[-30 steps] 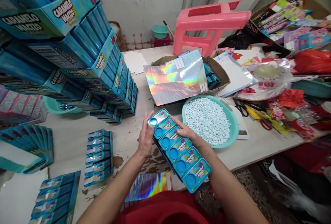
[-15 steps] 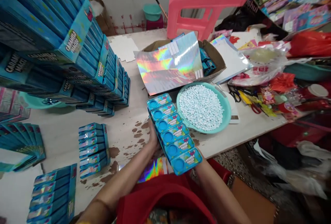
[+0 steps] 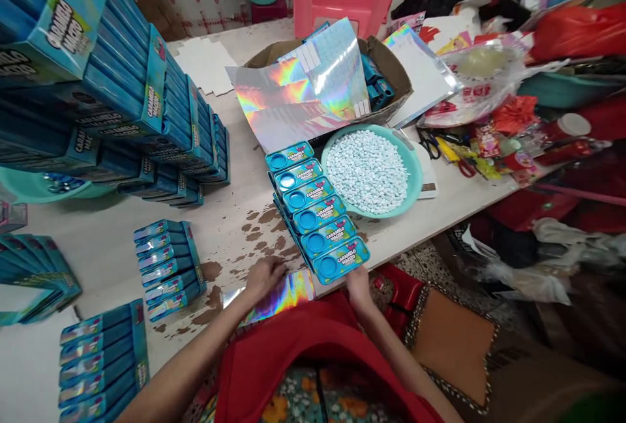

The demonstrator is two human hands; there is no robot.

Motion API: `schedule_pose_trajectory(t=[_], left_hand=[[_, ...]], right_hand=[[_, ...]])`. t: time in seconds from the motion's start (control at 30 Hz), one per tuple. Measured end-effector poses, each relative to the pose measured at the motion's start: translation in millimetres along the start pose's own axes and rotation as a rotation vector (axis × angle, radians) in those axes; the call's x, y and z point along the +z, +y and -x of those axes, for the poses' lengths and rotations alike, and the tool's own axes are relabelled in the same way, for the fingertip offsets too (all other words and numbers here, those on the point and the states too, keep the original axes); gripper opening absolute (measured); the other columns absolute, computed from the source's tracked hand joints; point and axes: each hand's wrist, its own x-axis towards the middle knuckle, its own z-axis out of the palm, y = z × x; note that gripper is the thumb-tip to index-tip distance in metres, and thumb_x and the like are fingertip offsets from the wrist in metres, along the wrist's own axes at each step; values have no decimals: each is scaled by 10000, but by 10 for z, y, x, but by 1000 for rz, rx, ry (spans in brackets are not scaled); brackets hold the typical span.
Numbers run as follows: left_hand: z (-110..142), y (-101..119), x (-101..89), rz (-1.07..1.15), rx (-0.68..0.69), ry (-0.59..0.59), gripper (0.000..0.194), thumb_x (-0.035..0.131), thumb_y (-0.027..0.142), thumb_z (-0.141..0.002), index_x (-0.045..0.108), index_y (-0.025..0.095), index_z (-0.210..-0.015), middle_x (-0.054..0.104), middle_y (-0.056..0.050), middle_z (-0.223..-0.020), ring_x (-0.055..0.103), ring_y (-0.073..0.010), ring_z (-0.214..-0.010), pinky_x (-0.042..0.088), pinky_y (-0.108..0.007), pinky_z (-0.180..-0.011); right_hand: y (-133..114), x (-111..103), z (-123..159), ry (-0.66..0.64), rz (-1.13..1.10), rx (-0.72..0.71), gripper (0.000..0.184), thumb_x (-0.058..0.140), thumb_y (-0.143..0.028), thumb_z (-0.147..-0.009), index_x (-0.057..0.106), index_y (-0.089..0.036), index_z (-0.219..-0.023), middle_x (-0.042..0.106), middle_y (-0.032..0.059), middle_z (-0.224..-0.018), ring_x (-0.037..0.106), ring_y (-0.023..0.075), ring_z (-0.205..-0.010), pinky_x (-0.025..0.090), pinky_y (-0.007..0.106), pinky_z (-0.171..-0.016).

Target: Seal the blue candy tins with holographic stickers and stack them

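A row of blue candy packs (image 3: 317, 213) labelled "Caramelo Macizo", each with a round clear window, rests on the table in front of me. My right hand (image 3: 358, 286) is at the near end of this row, touching or just beside its front corner; its fingertips are partly hidden. To the left, my left hand (image 3: 265, 277) is low over the table with fingers curled, by the upper edge of a shiny rainbow sheet (image 3: 286, 296). What those fingers hold, if anything, I cannot make out. A turquoise bowl (image 3: 415, 178) of small pale-blue candies (image 3: 369, 172) sits right beside the row.
Tall stacks of filled blue display boxes (image 3: 161, 116) rise at left, with two smaller boxes (image 3: 169, 270) nearer. Behind the bowl stands a cardboard box (image 3: 398, 77) with a holographic sheet (image 3: 303, 84) leaning on it. Scissors (image 3: 430, 143) and plastic bags (image 3: 484, 74) lie at right.
The row of packs, held up between both hands before, now rests on the table. My left hand has let go and moved down-left to the rainbow sheet; the right has drawn to the near end.
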Motion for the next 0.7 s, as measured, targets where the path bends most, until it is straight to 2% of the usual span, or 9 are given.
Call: schedule_pose_trajectory(t=[0.07, 0.13, 0.23, 0.3, 0.37, 0.5, 0.7], left_hand=[[75, -14, 157, -159, 69, -82, 290, 512, 434, -802, 645, 203, -915, 662, -83, -951, 568, -256, -945, 375, -326, -784], [96, 34, 280, -231, 113, -139, 235, 498, 371, -817, 658, 211, -881, 670, -79, -942, 570, -252, -948, 363, -321, -787], [92, 94, 375, -241, 126, -185, 255, 428, 308, -856, 663, 209, -850, 682, -71, -884, 594, -223, -866, 360, -292, -734], [95, 92, 402, -236, 134, -179, 275, 403, 299, -870, 659, 198, -864, 683, -74, -866, 600, -210, -821, 355, -276, -697], [100, 70, 420, -252, 135, -173, 290, 390, 301, -878, 656, 187, -866, 684, -79, -863, 600, -203, -806, 349, -266, -678], [94, 50, 442, -293, 98, -166, 303, 382, 294, -877, 656, 181, -822, 683, -69, -835, 593, -185, -782, 333, -244, -646], [94, 78, 392, -185, 80, -207, 266, 406, 260, -850, 656, 172, -842, 668, -47, -805, 563, -149, -732, 333, -213, -626]], right_hand=[[162, 46, 265, -86, 131, -103, 399, 466, -465, -819, 657, -135, -939, 668, 102, -866, 587, 247, -815, 473, 375, -763], [208, 135, 452, -209, 305, -291, 345, 461, -397, -847, 644, -167, -1028, 644, 110, -981, 579, 247, -916, 461, 377, -831], [118, 269, 573, -341, 606, -572, 372, 452, -323, -870, 558, -216, -1210, 567, 121, -1176, 501, 261, -1090, 412, 405, -927], [53, 327, 590, -412, 771, -686, 424, 465, -288, -869, 488, -224, -1288, 530, 121, -1251, 456, 274, -1145, 385, 431, -951], [44, 355, 593, -454, 883, -757, 465, 479, -268, -868, 440, -216, -1328, 501, 114, -1305, 424, 285, -1180, 364, 448, -962], [159, 349, 608, -432, 959, -860, 511, 469, -243, -878, 368, -162, -1372, 437, 112, -1381, 369, 266, -1246, 339, 430, -988], [208, 285, 637, -428, 964, -967, 460, 511, -202, -852, 447, -162, -1306, 473, 111, -1350, 367, 234, -1261, 344, 402, -988]])
